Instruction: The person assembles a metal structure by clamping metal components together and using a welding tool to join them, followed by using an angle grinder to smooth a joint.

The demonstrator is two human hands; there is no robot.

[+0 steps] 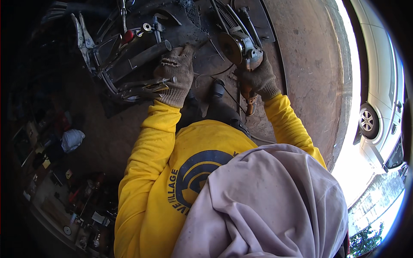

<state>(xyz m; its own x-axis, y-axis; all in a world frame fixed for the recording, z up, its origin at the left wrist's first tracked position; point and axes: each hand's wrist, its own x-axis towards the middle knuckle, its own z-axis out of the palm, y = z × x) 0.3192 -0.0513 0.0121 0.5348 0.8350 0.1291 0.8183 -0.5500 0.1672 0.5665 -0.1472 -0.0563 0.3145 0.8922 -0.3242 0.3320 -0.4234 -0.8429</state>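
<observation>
My right hand [260, 78], in a knitted work glove, is closed round the body of an angle grinder [248, 51]. The grinder's round disc [231, 48] faces left, towards the workpiece. My left hand [175, 71], gloved too, lies with its fingers stretched forward on the dark work table [191, 32], beside the end of a metal pipe [148, 56]. A frame of metal bars [107, 81] surrounds that pipe. Locking pliers [82, 38] grip the frame's far left, and more locking pliers [144, 89] sit near my left wrist.
A power cord [234, 101] hangs from the grinder past my legs. Metal rods [223, 17] lie at the back of the table. Tools and parts [90, 189] clutter the lower left, near a pale bag [73, 140]. Outside on the right stands a light-coloured vehicle [380, 81].
</observation>
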